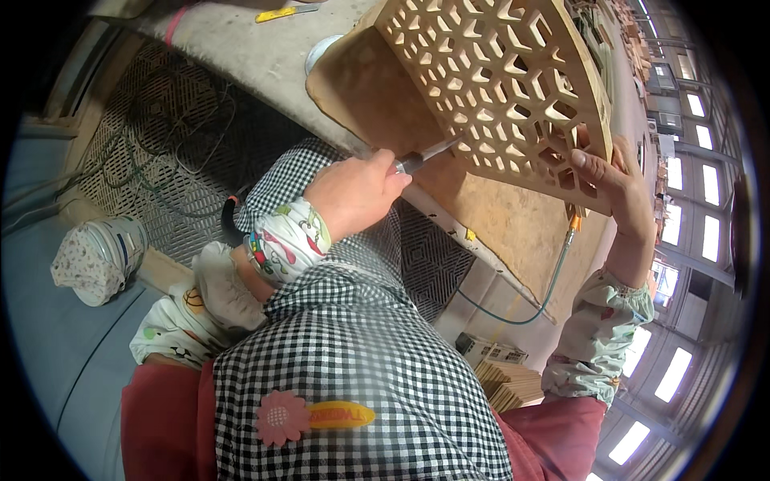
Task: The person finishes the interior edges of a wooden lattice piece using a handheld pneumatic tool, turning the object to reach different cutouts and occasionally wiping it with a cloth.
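Note:
My left hand [353, 195] is closed around the dark handle of a hand tool with a narrow, tapered metal blade [439, 148]. Whether the tool is a knife or a file I cannot tell. Its tip reaches the lower edge of a wooden lattice panel [473, 80], pierced with angular openings and tilted up above the table. With the thumb on its face, my right hand [613, 180] grips the panel's right edge; most of its other fingers are hidden behind the wood. A brown board [377, 88] lies or leans under the panel's left side.
A yellow utility knife [277, 14] lies on the table's far left. By the panel's lower right corner hangs a blue-green hose [513, 322] with a brass fitting [573, 224]. A white bucket [104, 256] stands at left, cables lie on the mat, and wooden strips [509, 385] are stacked below the table.

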### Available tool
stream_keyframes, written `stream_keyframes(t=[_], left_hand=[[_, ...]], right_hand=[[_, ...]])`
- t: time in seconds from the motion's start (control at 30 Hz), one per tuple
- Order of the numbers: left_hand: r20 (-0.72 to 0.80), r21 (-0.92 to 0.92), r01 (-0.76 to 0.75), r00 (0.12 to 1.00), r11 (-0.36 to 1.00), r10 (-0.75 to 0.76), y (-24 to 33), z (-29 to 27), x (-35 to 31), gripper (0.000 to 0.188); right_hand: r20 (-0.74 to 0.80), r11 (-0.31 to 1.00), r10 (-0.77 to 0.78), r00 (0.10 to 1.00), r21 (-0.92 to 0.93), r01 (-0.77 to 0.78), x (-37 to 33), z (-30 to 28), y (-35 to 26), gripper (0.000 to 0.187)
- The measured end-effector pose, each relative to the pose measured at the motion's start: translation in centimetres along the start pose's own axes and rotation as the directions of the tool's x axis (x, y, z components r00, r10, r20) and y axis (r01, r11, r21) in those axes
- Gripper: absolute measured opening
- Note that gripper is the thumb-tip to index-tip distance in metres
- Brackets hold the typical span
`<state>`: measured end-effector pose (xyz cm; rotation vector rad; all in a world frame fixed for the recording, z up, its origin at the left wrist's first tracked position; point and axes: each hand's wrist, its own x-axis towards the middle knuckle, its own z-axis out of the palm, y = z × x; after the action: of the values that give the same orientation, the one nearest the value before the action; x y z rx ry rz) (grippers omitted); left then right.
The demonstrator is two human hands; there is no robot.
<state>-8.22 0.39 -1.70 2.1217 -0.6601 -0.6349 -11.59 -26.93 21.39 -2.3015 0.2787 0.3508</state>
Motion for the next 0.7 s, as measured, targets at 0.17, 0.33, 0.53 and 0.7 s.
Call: stream_keyframes(t=[0.17, 0.33, 0.53, 0.7], left_hand=[[-0.067, 0.041, -0.043, 0.997, 0.998, 0.046, 0.4, 0.4, 2.0, 0.040], [-0.032, -0.049, -0.062, 0.998, 0.997, 0.061, 0.9, 0.6, 3.7, 0.043], [0.134, -0.321, -0.031, 0.988, 0.947, 0.078, -0.5, 0.7, 4.5, 0.046], [0.555, -0.536, 0.368, 0.831, 0.760, -0.011, -0.8, -2.3, 5.9, 0.047]], right_hand=[[0.001, 1.000, 0.010, 1.000, 0.007, -0.010, -0.3, -0.3, -0.6, 0.038], [-0.008, 1.000, -0.019, 1.000, 0.008, 0.019, -0.3, -0.1, -0.5, 0.040], [-0.049, 1.000, 0.002, 0.999, 0.005, -0.002, -0.4, -0.1, -1.1, 0.041], [-0.060, 1.000, 0.001, 0.998, -0.004, -0.001, -0.3, 0.4, -2.0, 0.043]])
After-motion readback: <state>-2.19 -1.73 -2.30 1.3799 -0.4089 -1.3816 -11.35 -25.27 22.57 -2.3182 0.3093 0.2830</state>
